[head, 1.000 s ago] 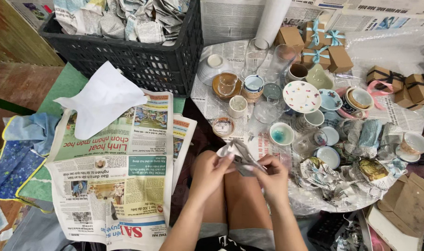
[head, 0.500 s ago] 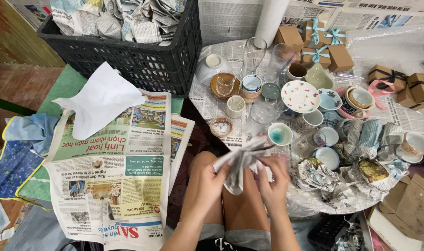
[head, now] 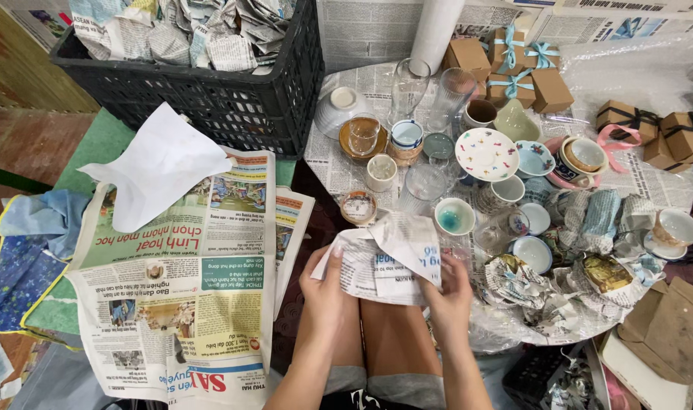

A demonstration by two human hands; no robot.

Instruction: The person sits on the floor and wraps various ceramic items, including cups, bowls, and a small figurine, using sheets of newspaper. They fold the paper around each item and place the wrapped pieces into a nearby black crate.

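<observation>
Two bare hands meet over the person's knees on one crumpled, printed sheet of newspaper (head: 388, 258): the left hand (head: 323, 285) pinches its left edge between thumb and fingers, and the right hand (head: 446, 285) pinches its lower right corner the same way, so the sheet hangs slack and creased between them, just in front of the low round table covered in newsprint (head: 339, 163). On that table stand many small ceramic pieces packed close together: one white saucer with coloured dots (head: 486, 154), one small white cup glazed turquoise inside (head: 454, 216) just beyond the held sheet, one white cylindrical cup (head: 381, 172), one brown bowl with a glass in it (head: 362, 138), and two tall clear drinking glasses (head: 430, 95) nearer the back. Behind them sit four brown cardboard gift boxes tied with pale blue ribbon (head: 513, 64), and three more with dark ribbon (head: 658, 129) lie to the right. Several bundles already wrapped in crumpled newsprint (head: 589, 220) crowd the table's right side. To the left, one flat open newspaper with coloured pictures (head: 179, 304) lies on the floor with one wrinkled sheet of white paper (head: 160, 167) on its top edge, beside one black plastic lattice crate (head: 209, 91) heaped with paper-wrapped bundles. A blue cloth with yellow trim (head: 20, 266) lies at the far left.
</observation>
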